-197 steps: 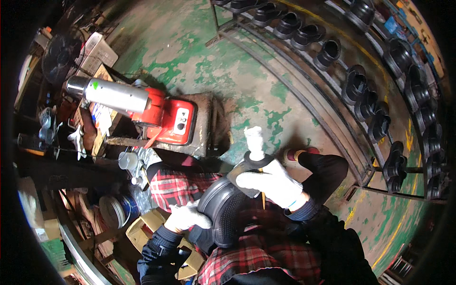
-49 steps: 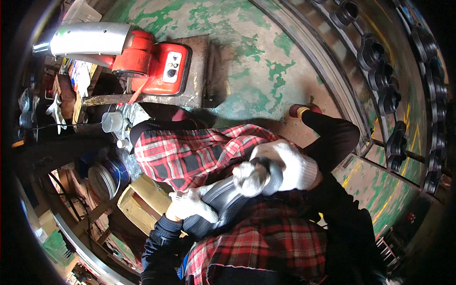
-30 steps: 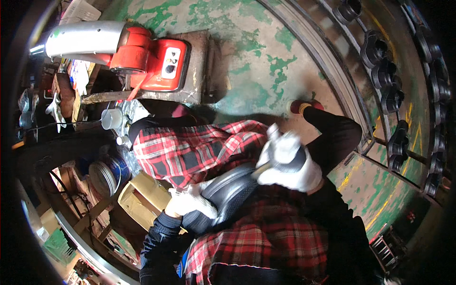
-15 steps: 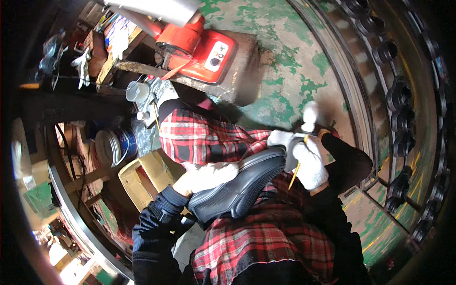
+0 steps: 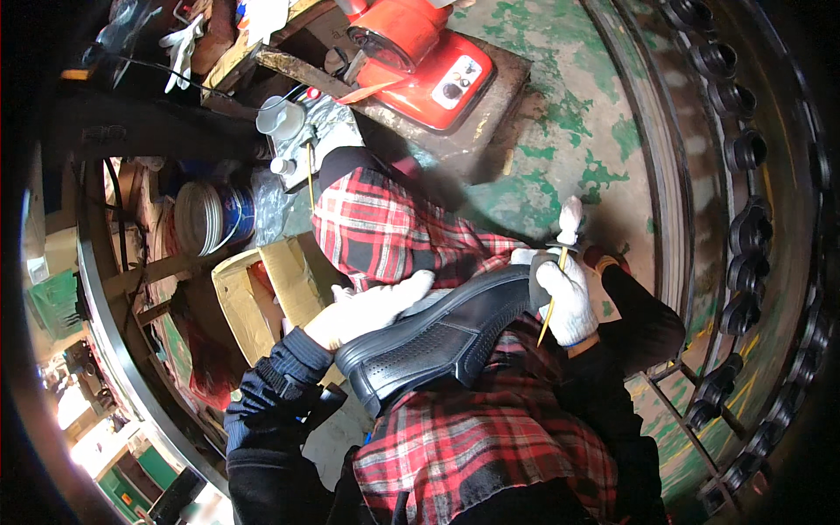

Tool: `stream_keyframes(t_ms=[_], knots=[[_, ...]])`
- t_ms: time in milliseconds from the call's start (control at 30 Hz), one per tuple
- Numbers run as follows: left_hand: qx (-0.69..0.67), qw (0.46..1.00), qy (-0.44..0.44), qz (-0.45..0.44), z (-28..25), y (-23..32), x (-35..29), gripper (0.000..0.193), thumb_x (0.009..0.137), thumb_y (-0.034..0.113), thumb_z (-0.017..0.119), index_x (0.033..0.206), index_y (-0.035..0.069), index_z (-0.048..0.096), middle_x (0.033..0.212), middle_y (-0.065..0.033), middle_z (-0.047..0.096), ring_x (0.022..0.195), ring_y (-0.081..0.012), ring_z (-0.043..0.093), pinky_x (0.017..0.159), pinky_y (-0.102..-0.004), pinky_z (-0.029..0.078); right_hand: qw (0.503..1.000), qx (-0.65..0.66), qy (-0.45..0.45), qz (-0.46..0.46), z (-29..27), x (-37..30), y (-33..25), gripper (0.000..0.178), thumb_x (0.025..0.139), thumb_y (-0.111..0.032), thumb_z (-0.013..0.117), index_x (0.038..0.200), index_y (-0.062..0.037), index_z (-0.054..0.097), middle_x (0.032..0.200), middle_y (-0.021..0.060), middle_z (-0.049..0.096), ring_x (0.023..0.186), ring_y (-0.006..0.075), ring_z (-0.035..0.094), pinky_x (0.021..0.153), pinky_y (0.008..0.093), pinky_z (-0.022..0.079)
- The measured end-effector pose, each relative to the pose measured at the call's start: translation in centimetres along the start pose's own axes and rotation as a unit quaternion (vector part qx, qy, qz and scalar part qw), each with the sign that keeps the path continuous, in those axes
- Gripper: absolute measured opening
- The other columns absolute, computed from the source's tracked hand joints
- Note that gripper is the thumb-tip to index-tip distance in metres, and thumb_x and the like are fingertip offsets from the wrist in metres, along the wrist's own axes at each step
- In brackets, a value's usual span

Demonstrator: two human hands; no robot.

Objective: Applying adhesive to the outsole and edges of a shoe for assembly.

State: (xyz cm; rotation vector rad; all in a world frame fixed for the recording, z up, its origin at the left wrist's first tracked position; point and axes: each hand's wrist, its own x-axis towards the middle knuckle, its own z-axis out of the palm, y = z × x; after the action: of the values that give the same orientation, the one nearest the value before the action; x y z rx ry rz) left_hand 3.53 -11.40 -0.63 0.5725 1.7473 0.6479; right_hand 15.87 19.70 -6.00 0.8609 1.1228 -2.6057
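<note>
A black slip-on shoe [image 5: 429, 337] with a perforated side panel lies across my lap on a red plaid apron [image 5: 490, 429]. Along its far edge near the heel rests my left hand [image 5: 372, 313] in a white glove, fingers stretched and thumb apart, touching the shoe without wrapping round it. Beside the toe, my gloved right hand [image 5: 569, 302] is closed round a thin yellow stick [image 5: 546, 324] with a white, rounded head [image 5: 570, 220]. A dark grey pad or cloth [image 5: 541, 278] shows between that hand and the toe; its kind is unclear.
A red machine [image 5: 420, 83] stands on a block beyond my knees. Plastic cups [image 5: 280, 118] sit at its left. An opened cardboard box [image 5: 289, 284] and a bucket [image 5: 206, 219] are at the left. Racks of black shoes [image 5: 748, 227] line the right.
The view has shifted, and surroundings sit differently in it. My left hand's fingers have straightened and lifted off the shoe's upper edge. The shoe's side faces up more. The right hand keeps its hold.
</note>
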Motion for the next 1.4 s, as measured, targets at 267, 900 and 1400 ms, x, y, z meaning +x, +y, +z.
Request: stream_keyframes(t_ms=[267,900,1400], knots=[[0.068,0.994,0.083,-0.013,0.5,-3.3,-6.0,0.055,0.105,0.025,0.044,0.155,0.005,0.035,0.157,-0.0128,0.043,0.140,-0.0245,0.048,0.117,-0.0327,0.034,0.999,0.010,-0.028,0.025,-2.3,-0.1,2.4,0.036,0.094,-0.013,0.059,0.124,0.0045,0.057,0.120,0.0199,0.066,0.106,0.0252,0.066,0.094,0.0386,0.054],[-0.273,0.961,0.039,-0.011,-1.1,0.4,-2.6,0.055,0.090,0.027,0.075,0.137,0.002,0.060,0.131,-0.0142,0.066,0.123,-0.0221,0.060,0.109,-0.0346,0.042,0.968,-0.242,0.014,-0.069,4.8,1.4,-1.0,0.030,0.092,-0.016,0.061,0.113,0.0028,0.069,0.097,0.0021,0.068,0.085,0.0088,0.062,0.077,0.0235,0.050],[-0.354,0.757,0.525,-0.161,-8.7,-11.2,0.7,0.024,0.094,0.020,0.066,0.107,0.002,0.074,0.083,-0.0013,0.070,0.069,-0.0074,0.059,0.065,-0.0254,0.049,0.940,-0.335,0.064,-0.025,9.6,3.8,-0.8,0.024,0.092,-0.020,0.061,0.102,-0.0011,0.072,0.080,-0.0089,0.055,0.070,0.0017,0.045,0.064,0.0198,0.036]])
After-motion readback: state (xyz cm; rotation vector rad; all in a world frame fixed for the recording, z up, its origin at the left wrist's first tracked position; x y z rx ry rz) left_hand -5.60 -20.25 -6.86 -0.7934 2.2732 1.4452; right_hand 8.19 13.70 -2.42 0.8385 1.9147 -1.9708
